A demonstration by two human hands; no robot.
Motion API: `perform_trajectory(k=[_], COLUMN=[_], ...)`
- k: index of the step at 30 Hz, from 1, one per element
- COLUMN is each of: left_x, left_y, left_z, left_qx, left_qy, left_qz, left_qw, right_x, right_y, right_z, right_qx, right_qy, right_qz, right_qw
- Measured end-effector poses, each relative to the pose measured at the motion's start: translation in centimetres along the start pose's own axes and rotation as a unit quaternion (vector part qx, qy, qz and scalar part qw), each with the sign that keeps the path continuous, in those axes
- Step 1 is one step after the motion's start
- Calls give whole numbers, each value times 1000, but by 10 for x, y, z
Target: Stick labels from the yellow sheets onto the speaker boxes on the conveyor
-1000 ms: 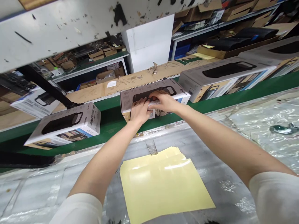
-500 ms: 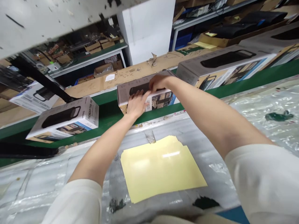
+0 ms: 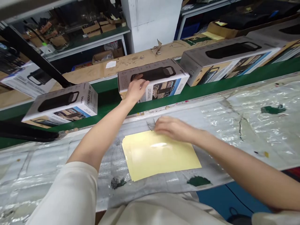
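1. Hands: two, both bare. The left hand rests with fingers partly spread on one white printed cardboard carton with a dark speaker picture on top, at its left end, across the near top edge — not gripping around it.
2. The right hand has its fingers curled together over the far edge of a pile of glossy pale-yellow sheets; whether it has hold of one cannot be told.
3. That pile is one, its sheets too closely overlapped to count. It lies between the far and near edges of a worktop covered in clear plastic film.
4. Four such cartons stand on a long green strip along the worktop's far edge — the touched one, one to its left, two to its right.
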State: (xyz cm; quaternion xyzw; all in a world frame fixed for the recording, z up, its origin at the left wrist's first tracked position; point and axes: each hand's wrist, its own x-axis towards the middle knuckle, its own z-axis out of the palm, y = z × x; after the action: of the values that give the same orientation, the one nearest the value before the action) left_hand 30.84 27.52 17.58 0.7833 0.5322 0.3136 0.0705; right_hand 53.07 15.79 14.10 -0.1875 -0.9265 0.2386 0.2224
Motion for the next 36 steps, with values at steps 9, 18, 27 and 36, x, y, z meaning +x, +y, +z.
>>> perform_trajectory(k=[9, 18, 27, 36], left_x=[-198, -260, -263, -262], left_y=[43, 41, 40, 52], left_z=[-33, -24, -22, -26], left_qx=[-135, -144, -84, 31], left_qy=[-140, -147, -149, -234], left_qz=[-65, -55, -1, 64], left_qw=[979, 977, 985, 970], right_x=[-1, 7, -11, 6], right_y=[-10, -10, -9, 2], right_z=[39, 37, 42, 16], right_qx=[8, 56, 96, 406], right_qy=[-110, -167, -102, -102], right_qz=[-16, -5, 1, 195], right_qw=[994, 984, 990, 887])
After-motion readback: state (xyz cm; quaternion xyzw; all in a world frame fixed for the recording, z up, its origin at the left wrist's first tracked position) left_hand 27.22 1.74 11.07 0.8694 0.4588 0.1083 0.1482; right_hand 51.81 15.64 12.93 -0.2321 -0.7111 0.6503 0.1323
